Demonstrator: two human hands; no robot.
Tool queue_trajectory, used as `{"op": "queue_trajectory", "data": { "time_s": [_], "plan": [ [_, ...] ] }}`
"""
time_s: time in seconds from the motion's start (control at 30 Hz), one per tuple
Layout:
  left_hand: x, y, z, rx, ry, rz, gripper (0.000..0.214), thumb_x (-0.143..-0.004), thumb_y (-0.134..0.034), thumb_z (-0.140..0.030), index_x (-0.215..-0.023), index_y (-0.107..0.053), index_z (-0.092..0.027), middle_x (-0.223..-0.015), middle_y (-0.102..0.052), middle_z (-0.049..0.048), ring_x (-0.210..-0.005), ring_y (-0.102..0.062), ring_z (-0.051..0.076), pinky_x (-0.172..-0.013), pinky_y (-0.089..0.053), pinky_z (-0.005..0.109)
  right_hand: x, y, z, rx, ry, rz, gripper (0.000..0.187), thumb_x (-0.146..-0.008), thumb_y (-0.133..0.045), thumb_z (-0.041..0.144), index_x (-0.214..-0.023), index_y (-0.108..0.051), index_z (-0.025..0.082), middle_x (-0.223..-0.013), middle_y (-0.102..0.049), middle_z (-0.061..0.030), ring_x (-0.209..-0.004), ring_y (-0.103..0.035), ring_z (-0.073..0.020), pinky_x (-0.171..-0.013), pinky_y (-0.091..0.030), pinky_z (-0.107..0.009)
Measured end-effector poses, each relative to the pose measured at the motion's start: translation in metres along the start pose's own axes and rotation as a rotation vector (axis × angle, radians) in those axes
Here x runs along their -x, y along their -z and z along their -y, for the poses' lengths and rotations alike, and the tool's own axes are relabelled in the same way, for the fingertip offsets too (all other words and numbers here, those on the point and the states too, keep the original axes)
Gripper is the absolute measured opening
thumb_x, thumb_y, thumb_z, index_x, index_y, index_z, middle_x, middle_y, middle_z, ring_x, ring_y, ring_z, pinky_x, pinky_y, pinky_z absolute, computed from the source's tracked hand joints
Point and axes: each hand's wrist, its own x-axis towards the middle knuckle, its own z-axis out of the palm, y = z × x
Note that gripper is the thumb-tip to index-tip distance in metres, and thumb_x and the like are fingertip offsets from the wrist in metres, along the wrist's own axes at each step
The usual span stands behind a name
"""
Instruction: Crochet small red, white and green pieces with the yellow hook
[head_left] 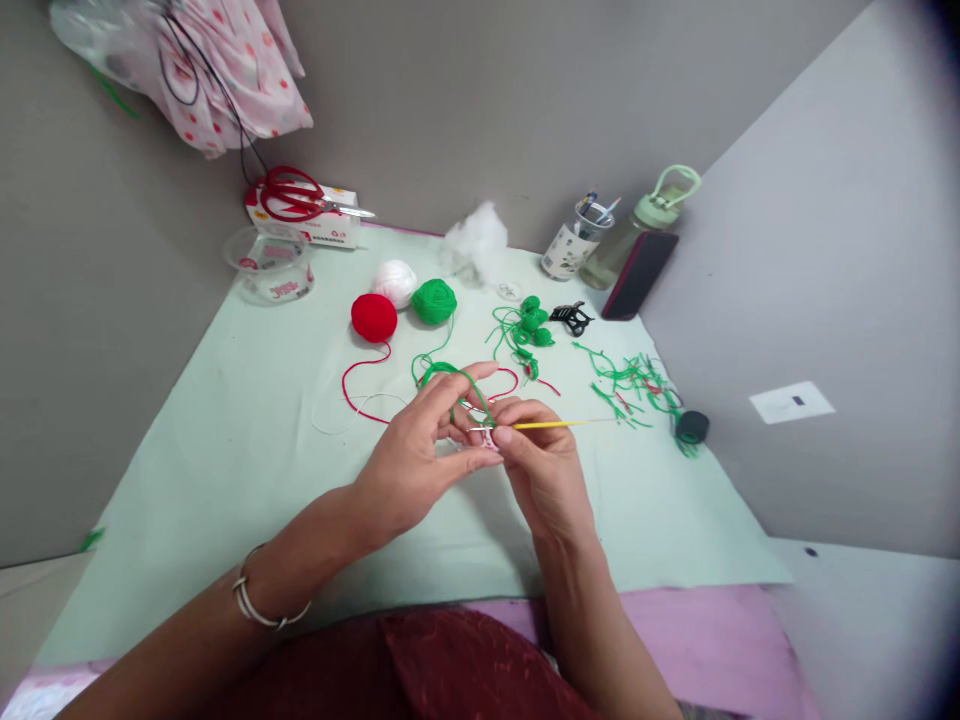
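My left hand (420,440) pinches a small crocheted piece (487,437), white and reddish where it shows, and green yarn runs over its raised fingers. In my right hand (544,455) is a crochet hook (544,425) with a yellow handle; its metal tip lies at the piece, between both hands. Most of the piece is hidden by the fingers. Beyond the hands sit a red yarn ball (373,317), a white yarn ball (394,284) and a green yarn ball (434,301), with strands trailing toward my left hand.
Green crocheted pieces (532,320), a black hair claw (572,318) and yarn scraps (634,378) lie to the right. White stuffing (478,243), a pen cup (576,242), a bottle (637,235) and a phone (640,275) line the back. Red scissors (292,193) rest on a box beside a plastic tub (274,270).
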Motion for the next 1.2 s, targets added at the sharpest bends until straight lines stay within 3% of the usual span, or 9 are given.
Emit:
{"op": "queue_trajectory", "data": {
  "time_s": [0.17,0.33,0.43,0.6,0.73,0.83,1.0,1.2],
  "plan": [
    [-0.001,0.013,-0.002,-0.097,0.016,0.021,0.061,-0.083,-0.079,-0.018,-0.140,-0.063,-0.031,-0.114,-0.061,0.0005,-0.083,-0.062,0.011,-0.091,-0.058,0.033,-0.002,0.005,0.003,-0.114,-0.065,-0.059,0.025,-0.062,-0.099,0.030,-0.071,-0.077,0.025,-0.078,-0.065,0.0024,-0.070,-0.057,-0.0103,-0.066,-0.049,-0.023],
    [0.000,0.023,-0.006,-0.319,-0.020,-0.022,0.040,-0.094,-0.065,-0.020,-0.133,-0.069,-0.030,-0.125,-0.065,0.0034,-0.107,-0.064,0.018,-0.095,-0.055,0.034,0.000,0.007,0.004,-0.107,-0.066,-0.070,0.025,-0.061,-0.099,0.030,-0.070,-0.076,0.024,-0.076,-0.064,0.0026,-0.065,-0.053,-0.0091,-0.061,-0.046,-0.022],
    [0.001,0.019,-0.007,-0.294,-0.047,0.024,0.043,-0.096,-0.059,-0.017,-0.136,-0.066,-0.031,-0.137,-0.064,0.0032,-0.114,-0.064,0.019,-0.100,-0.055,0.036,0.001,0.006,0.003,-0.065,-0.042,-0.072,0.024,-0.063,-0.098,0.031,-0.071,-0.076,0.024,-0.077,-0.064,0.0022,-0.067,-0.054,-0.0102,-0.063,-0.047,-0.024],
    [-0.001,0.010,-0.007,-0.167,-0.056,0.098,0.028,-0.095,-0.068,-0.024,-0.122,-0.069,-0.024,-0.122,-0.069,0.0045,-0.109,-0.068,0.019,-0.097,-0.057,0.034,0.001,0.005,0.003,-0.036,-0.030,-0.056,0.024,-0.064,-0.098,0.032,-0.072,-0.076,0.024,-0.076,-0.064,0.0024,-0.070,-0.055,-0.0116,-0.065,-0.047,-0.025],
    [0.000,0.009,-0.009,-0.078,-0.027,0.121,0.033,-0.094,-0.072,-0.027,-0.127,-0.069,-0.023,-0.124,-0.068,0.0067,-0.117,-0.067,0.021,-0.100,-0.056,0.035,0.001,0.004,0.004,-0.027,-0.017,-0.046,0.024,-0.064,-0.098,0.032,-0.071,-0.076,0.024,-0.073,-0.064,0.0028,-0.069,-0.054,-0.0115,-0.066,-0.047,-0.025],
    [-0.001,0.010,-0.011,-0.044,0.004,0.107,0.032,-0.096,-0.071,-0.032,-0.127,-0.072,-0.025,-0.116,-0.071,0.0043,-0.105,-0.069,0.019,-0.096,-0.056,0.034,0.001,0.002,0.004,-0.015,-0.025,-0.038,0.023,-0.065,-0.097,0.032,-0.071,-0.077,0.024,-0.075,-0.065,0.0022,-0.069,-0.054,-0.0116,-0.066,-0.047,-0.026],
    [-0.005,0.017,-0.009,-0.060,-0.016,-0.007,0.027,-0.096,-0.070,-0.031,-0.121,-0.076,-0.024,-0.087,-0.065,-0.0011,-0.077,-0.061,0.013,-0.077,-0.054,0.027,0.000,0.001,0.007,-0.021,-0.060,0.022,0.027,-0.064,-0.098,0.033,-0.069,-0.074,0.023,-0.071,-0.061,0.0026,-0.064,-0.051,-0.0111,-0.062,-0.046,-0.026],
    [-0.005,0.033,-0.010,-0.230,-0.054,-0.073,0.019,-0.097,-0.065,-0.030,-0.103,-0.081,-0.021,-0.097,-0.070,0.0040,-0.081,-0.061,0.016,-0.076,-0.055,0.028,0.001,0.007,0.019,-0.106,-0.079,0.014,0.029,-0.061,-0.100,0.031,-0.065,-0.073,0.023,-0.068,-0.058,0.0031,-0.058,-0.047,-0.0093,-0.052,-0.039,-0.022]
  ]
}}
